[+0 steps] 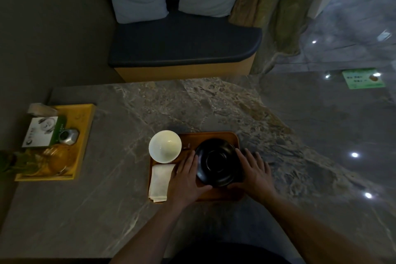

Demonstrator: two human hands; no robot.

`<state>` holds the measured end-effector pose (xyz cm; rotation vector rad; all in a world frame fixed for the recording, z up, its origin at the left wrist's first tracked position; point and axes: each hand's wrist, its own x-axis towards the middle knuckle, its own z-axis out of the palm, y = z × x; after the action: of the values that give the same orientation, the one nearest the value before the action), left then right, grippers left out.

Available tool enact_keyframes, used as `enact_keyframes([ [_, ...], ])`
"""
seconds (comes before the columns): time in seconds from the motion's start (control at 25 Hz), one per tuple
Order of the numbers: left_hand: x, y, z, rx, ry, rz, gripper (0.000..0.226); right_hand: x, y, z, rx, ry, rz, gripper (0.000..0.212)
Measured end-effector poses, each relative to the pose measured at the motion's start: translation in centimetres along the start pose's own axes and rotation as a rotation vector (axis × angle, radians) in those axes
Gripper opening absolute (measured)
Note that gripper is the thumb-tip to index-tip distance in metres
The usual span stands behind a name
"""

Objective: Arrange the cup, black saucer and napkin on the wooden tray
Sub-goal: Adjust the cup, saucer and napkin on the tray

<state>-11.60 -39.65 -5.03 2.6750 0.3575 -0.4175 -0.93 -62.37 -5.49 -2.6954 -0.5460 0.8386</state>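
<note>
The black saucer is seen on the right half of the wooden tray, flanked by both hands. Left hand and right hand are laid against opposite rims, fingers straight and slightly spread. Cup and napkin are found left of it, nearer the left hand.

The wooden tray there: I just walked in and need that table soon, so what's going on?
A person is setting up the wooden tray on the marble table. Their left hand and right hand flank the black saucer, fingers along its sides. A white cup sits at the tray's far left corner, and a folded napkin lies on its left side.
</note>
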Motion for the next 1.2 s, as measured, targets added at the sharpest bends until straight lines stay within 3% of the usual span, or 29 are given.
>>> enact_keyframes([
  [0.24, -0.5, -0.2, 0.1, 0.009, -0.014, -0.002, 0.109, -0.7, -0.2, 0.1, -0.05, 0.004, -0.026, 0.118],
  [0.44, -0.8, -0.8, 0.2, 0.036, -0.006, 0.018, 0.099, -0.8, -0.1, 0.0, -0.215, 0.069, -0.18, 0.099],
  [1.2, -1.7, -1.4, -0.1, 0.039, -0.019, 0.022, 0.096, -2.7, -1.2, 0.3, -0.18, 0.032, -0.141, 0.094],
])
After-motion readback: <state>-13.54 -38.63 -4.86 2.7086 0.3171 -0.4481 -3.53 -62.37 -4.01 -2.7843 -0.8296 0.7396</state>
